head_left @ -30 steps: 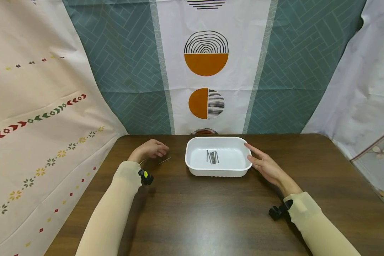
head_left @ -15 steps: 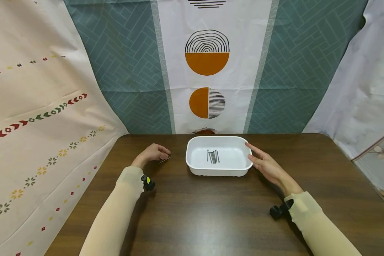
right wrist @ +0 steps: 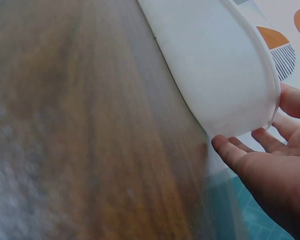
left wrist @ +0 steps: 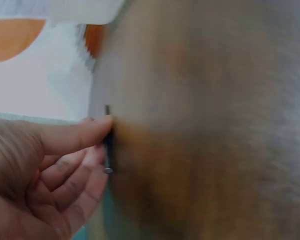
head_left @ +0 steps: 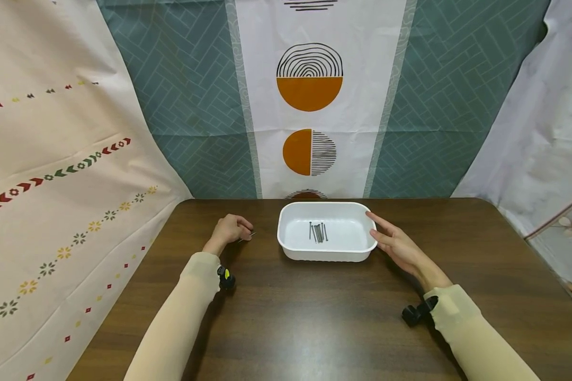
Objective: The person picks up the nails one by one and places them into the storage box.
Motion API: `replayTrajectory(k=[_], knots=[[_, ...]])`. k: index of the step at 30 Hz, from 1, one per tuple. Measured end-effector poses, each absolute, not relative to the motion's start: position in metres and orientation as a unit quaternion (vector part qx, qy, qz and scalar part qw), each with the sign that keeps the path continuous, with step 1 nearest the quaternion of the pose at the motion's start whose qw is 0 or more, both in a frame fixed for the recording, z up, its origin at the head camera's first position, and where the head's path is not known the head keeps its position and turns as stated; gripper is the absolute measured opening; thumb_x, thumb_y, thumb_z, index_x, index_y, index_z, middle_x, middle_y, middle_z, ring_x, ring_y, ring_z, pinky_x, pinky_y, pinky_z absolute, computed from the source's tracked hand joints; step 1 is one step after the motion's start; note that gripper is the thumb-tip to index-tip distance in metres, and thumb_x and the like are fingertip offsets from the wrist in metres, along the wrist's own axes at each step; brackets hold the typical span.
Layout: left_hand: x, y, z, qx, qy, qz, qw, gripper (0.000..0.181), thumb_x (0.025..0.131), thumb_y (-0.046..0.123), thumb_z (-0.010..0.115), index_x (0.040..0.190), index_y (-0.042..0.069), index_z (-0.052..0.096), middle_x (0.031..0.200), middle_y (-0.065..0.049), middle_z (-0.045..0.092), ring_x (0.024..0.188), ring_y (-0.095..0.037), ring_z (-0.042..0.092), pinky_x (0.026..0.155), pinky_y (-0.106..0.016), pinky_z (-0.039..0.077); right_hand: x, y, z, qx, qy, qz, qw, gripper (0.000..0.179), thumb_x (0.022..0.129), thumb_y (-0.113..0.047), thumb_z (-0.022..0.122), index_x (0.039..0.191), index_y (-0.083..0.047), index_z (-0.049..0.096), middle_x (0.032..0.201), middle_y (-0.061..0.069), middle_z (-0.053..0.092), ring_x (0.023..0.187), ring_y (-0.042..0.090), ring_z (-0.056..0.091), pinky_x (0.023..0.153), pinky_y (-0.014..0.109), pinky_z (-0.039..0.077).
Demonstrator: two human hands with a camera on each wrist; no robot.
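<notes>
My left hand (head_left: 230, 230) is low over the left back of the table. It pinches a thin dark nail (left wrist: 108, 159) between thumb and fingers, the nail's flat head clear of the fingertips in the left wrist view. A white plastic tray (head_left: 329, 255) stands to the right of that hand. Inside it, several similar nails (head_left: 318, 233) lie side by side near the middle. At the tray's right end is my right hand (head_left: 400, 250), its fingers spread and fairly straight against the rim and end wall. Its thumb (right wrist: 230, 150) is by the tray's lower corner in the right wrist view.
A brown wooden table (head_left: 305, 312) carries everything. Its back edge meets a patterned hanging cloth (head_left: 310, 116) just behind the tray. Cream cloth (head_left: 76, 211) drapes along the left side and pale cloth (head_left: 529, 148) along the right.
My left hand has shifted slightly right and closed its thumb and fingers on the nail that lay on the table. The right hand and tray have stayed put.
</notes>
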State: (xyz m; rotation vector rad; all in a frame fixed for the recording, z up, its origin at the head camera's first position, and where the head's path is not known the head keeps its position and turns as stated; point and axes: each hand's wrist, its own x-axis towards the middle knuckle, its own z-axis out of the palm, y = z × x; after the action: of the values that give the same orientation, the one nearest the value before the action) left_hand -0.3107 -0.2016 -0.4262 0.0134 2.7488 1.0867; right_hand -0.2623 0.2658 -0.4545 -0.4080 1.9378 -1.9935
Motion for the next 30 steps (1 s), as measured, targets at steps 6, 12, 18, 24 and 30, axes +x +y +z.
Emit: replayTrajectory(k=[6,12,18,24,30], knots=[[-0.310,-0.195,-0.429,0.036,0.939,0.328,0.091,0.015,0.093,0.002,0.072,0.106,0.004,0.079,0.091,-0.005,0.075,0.087,-0.022,0.061,0.079,-0.035,0.051,-0.262,0.268,-0.453,-0.142,0.683,-0.698,0.162,0.068,0.112,-0.020,0.050,0.168,-0.012,0.014,0.174,0.011,-0.002,0.157,0.035,0.013,0.116,0.022,0.036],[-0.310,-0.196,-0.430,0.030,0.936,0.337,0.095,0.017,0.094,0.001,0.069,0.107,0.004,0.079,0.101,-0.008,0.075,0.085,-0.020,0.055,0.073,-0.028,0.047,-0.262,0.267,-0.454,-0.146,0.684,-0.695,0.166,0.068,0.112,-0.021,0.051,0.168,-0.012,0.013,0.174,0.011,-0.002,0.158,0.035,0.013,0.116,0.022,0.036],[-0.310,-0.198,-0.428,0.031,0.927,0.362,0.091,0.018,0.095,0.001,0.066,0.108,0.002,0.078,0.096,-0.007,0.072,0.077,-0.016,0.053,0.066,-0.026,0.045,-0.262,0.267,-0.455,-0.149,0.685,-0.694,0.163,0.068,0.111,-0.021,0.051,0.168,-0.011,0.013,0.174,0.012,-0.002,0.157,0.036,0.013,0.114,0.020,0.037],[-0.311,-0.197,-0.427,0.027,0.912,0.398,0.094,0.018,0.096,-0.001,0.063,0.110,-0.001,0.076,0.081,-0.001,0.064,0.061,-0.010,0.049,0.057,-0.022,0.041,-0.263,0.267,-0.455,-0.148,0.685,-0.695,0.161,0.068,0.111,-0.021,0.051,0.168,-0.011,0.013,0.174,0.011,-0.001,0.157,0.035,0.014,0.116,0.021,0.036],[-0.311,-0.190,-0.421,0.031,0.901,0.423,0.089,0.021,0.097,-0.004,0.062,0.114,-0.004,0.074,0.087,-0.005,0.065,0.066,-0.012,0.053,0.059,-0.022,0.045,-0.263,0.267,-0.456,-0.148,0.685,-0.695,0.162,0.068,0.111,-0.021,0.051,0.168,-0.012,0.014,0.174,0.012,-0.002,0.157,0.036,0.015,0.114,0.020,0.037]])
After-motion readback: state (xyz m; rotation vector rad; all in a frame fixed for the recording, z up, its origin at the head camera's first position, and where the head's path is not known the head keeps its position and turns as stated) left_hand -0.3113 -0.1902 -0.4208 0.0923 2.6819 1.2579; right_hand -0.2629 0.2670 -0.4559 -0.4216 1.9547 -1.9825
